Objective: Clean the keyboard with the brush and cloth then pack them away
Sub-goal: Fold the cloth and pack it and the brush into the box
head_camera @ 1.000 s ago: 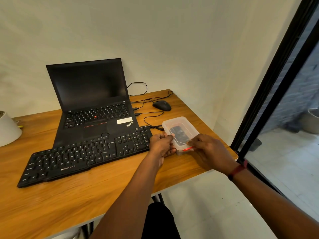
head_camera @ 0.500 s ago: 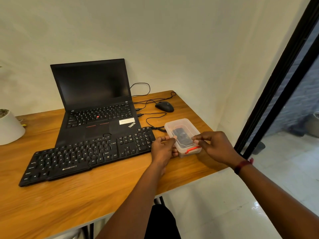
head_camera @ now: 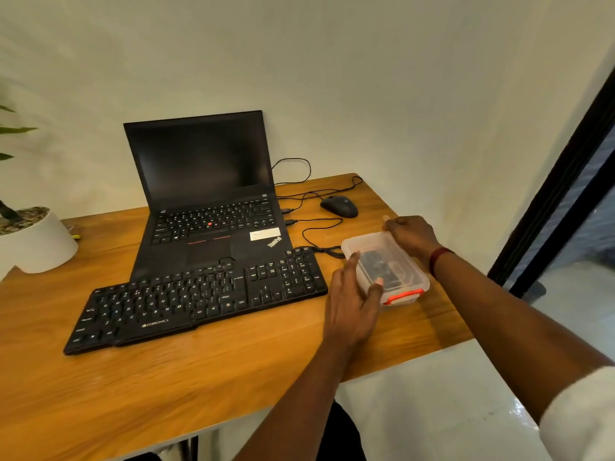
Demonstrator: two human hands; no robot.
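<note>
A clear plastic box (head_camera: 366,242) with a lid and a red latch (head_camera: 403,296) at its near end sits on the wooden table (head_camera: 166,394), right of the black keyboard (head_camera: 199,294). Something dark shows through the lid; I cannot tell what it is. My left hand (head_camera: 349,304) lies against the box's left side with straight fingers, its thumb on the lid. My right hand (head_camera: 411,237) has its fingers curled over the box's far right end. No brush or cloth is in plain view.
An open black laptop (head_camera: 206,168) stands behind the keyboard. A black mouse (head_camera: 339,206) and cables lie at the back right. A white plant pot (head_camera: 36,244) is at the left. The table's right edge runs close to the box, near a black door frame (head_camera: 549,211).
My right hand has moved from the box's near red latch to its far end. My left hand has loosened from gripping the left edge to lying along it. The view shifted left.
</note>
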